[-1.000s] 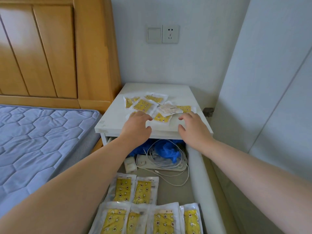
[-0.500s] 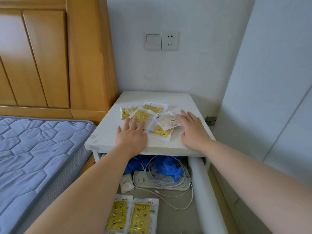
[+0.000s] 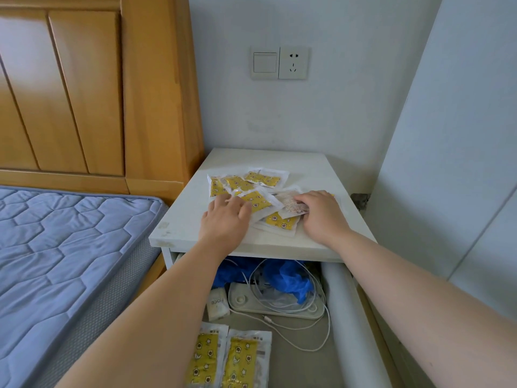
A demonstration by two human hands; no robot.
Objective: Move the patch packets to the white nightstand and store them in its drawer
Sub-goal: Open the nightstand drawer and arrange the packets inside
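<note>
Several yellow-and-white patch packets (image 3: pixel 258 201) lie in a loose heap on top of the white nightstand (image 3: pixel 181 228). My left hand (image 3: pixel 225 219) rests palm down on the heap's left side, fingers spread over a packet. My right hand (image 3: pixel 321 212) lies on the heap's right side, its fingers curled on a white packet with pink print (image 3: pixel 291 203). Below, the nightstand's drawer (image 3: pixel 352 317) stands pulled out. Two more patch packets (image 3: pixel 232 359) lie flat at its front.
At the drawer's back are a blue plastic bag (image 3: pixel 288 278), a white power strip with coiled cables (image 3: pixel 277 303) and a small white sachet (image 3: pixel 216 303). A blue mattress (image 3: pixel 56 247) and wooden headboard (image 3: pixel 98 88) stand left. A white wardrobe panel (image 3: pixel 447 163) stands right.
Both hands have slid forward from the nightstand's front edge onto the packet heap. The view has tilted up, so fewer drawer packets show.
</note>
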